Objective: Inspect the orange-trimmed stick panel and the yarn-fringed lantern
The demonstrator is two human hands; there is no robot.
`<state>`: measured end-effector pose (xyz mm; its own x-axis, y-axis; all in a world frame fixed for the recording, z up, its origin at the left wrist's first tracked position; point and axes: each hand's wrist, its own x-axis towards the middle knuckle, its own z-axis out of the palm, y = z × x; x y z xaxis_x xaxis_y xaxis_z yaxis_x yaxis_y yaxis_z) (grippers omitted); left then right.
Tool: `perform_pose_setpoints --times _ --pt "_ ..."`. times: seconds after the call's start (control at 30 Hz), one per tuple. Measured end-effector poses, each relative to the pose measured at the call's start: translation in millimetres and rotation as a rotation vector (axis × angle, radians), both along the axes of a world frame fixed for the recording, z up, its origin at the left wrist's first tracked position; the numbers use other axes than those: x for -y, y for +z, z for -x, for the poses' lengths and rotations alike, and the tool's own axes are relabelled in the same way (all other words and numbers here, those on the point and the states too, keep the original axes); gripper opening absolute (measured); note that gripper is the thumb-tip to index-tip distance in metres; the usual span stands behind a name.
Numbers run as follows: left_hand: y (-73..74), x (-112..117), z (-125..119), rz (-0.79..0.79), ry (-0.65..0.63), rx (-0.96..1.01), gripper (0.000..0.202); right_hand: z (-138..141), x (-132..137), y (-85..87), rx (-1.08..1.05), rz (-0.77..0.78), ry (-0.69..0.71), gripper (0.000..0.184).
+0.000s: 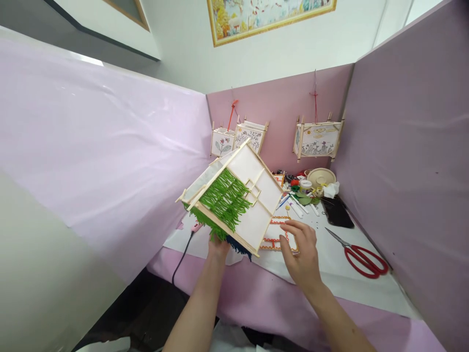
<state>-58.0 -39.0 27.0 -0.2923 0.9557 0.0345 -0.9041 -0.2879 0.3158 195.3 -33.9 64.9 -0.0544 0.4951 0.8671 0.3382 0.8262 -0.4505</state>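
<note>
Left hand [219,247] reaches up from below and grips a tilted paper lantern [252,188], its fingers hidden behind the wooden-stick frame. The lantern sits directly above that hand, held clear of the pink-covered desk [256,303]. Green yarn fringe [223,200] hangs across its white panels, with a dark blue yarn fringe [238,248] at the lower edge, just beside the hand.

Right hand [298,252] is empty, fingers spread and curved, just over a white paper panel [274,239] trimmed with orange rickrack; whether they touch it, I cannot tell. Left of the left hand, a black power cord [182,259] runs to a small pink tool [197,227], mostly hidden.

Past the right hand lie red-handled scissors [362,259], a black phone [337,212], white markers [296,205] and a round woven bowl [321,177]. Farther still, finished paper lanterns [317,139] hang on a pink board [282,93].
</note>
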Motion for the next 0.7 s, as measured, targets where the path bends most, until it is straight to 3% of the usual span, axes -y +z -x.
perform_pose_setpoints --times 0.23,0.4,0.7 --pt "11.2 -6 -5 0.079 0.004 0.002 0.050 -22 -31 -28.1 -0.018 0.111 -0.135 0.017" --pt "8.7 -6 -4 0.134 0.017 0.008 0.050 -24 -37 -47.2 0.009 0.149 -0.152 0.017" --pt "3.9 -7 -3 0.179 0.036 -0.001 0.047 -23 -37 -56.2 0.012 0.172 -0.131 0.017"
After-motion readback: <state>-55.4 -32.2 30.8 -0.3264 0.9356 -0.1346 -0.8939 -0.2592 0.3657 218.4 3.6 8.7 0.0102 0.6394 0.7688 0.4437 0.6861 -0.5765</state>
